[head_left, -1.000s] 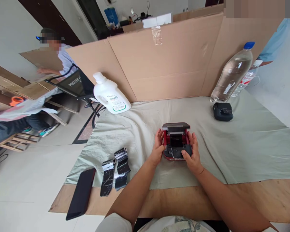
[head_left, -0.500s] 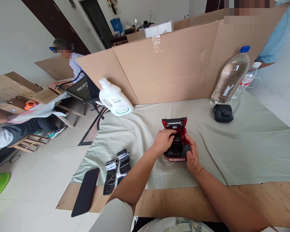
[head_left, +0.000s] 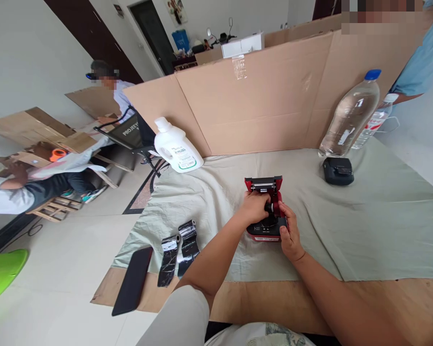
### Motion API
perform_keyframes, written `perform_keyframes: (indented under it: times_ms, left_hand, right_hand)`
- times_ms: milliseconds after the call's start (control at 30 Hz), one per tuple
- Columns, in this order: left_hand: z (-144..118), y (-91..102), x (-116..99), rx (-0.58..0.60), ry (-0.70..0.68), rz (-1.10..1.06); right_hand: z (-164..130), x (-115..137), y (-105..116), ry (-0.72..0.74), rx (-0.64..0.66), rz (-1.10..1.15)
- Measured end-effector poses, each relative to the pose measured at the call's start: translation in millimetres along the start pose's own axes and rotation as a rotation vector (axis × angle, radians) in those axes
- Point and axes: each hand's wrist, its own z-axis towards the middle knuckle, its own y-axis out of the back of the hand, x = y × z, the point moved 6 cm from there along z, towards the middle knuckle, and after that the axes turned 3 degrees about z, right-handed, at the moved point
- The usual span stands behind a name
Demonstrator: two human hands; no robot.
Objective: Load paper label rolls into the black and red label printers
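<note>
Device in hand: a small red label printer point(head_left: 264, 229) with its lid raised, sitting centre frame on the pale green cloth point(head_left: 364, 226).
Left hand: your left hand point(head_left: 254, 207) lies over the open compartment, fingers curled around a small dark cylindrical part point(head_left: 270, 208) at the printer's middle. Whether that part is lifted or seated, I cannot tell.
Right hand: your right hand point(head_left: 288, 232) is clamped against the printer's right side, thumb on the front right corner, fingers hidden behind the body.
Lid: the red lid stands upright at the far edge of the printer, its inside with a metal bar facing you.
Ribbon: two strips of glossy black ribbon point(head_left: 178, 246) on spools lie at lower left of the cloth, well apart from the printer.
Phone: a dark phone point(head_left: 133, 280) lies face down just left of the ribbon, partly on the bare wooden board point(head_left: 382, 298).
Second unit: a small black printer point(head_left: 338, 170) sits at right of centre, closed, beside a clear water bottle point(head_left: 350, 116) with a blue cap.
Jug: a white detergent jug point(head_left: 176, 146) stands at the cloth's upper left corner.
Screen: a cardboard screen point(head_left: 260, 105) stands behind the cloth.
Others: a seated person point(head_left: 120, 98) at upper left, and a light blue sleeve point(head_left: 418, 62) at upper right.
</note>
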Motion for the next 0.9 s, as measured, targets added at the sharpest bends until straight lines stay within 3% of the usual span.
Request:
perform_keyframes:
  times_ms: [167,233,300,433,533,633,733,900]
  left_hand:
    - [-35.6,10.6,15.2,-0.135,-0.071,-0.535]
    - [-56.8,20.3,35.7,-0.152,-0.075,-0.775]
    - [-78.4,31.5,70.5,-0.126,-0.015,-0.885]
    - [-120.6,50.7,173.3,0.034,0.230,-0.667]
    - [-149.1,52.1,253.3,0.146,0.491,-0.521]
    - [-164.7,37.3,298.5,0.260,0.613,-0.285]
    - [-170.3,17.1,310.6,0.316,0.685,-0.061]
    - [-172.4,11.7,290.7,0.220,0.726,0.135]
  right_hand:
    - [0.4,-0.4,0.7,-0.003,0.010,0.007]
    - [-0.2,0.0,0.9,-0.004,0.012,0.007]
    - [-0.9,0.2,0.8,-0.007,0.013,0.008]
    - [-1.9,0.1,0.0,-0.012,0.002,0.018]
    - [-2.3,-0.4,-1.0,-0.009,-0.006,0.024]
    - [-2.6,-1.0,-1.5,-0.011,-0.005,0.034]
    - [-2.6,-1.4,-1.0,-0.009,-0.007,0.031]
    - [-1.8,-1.0,-1.1,-0.006,0.000,0.005]
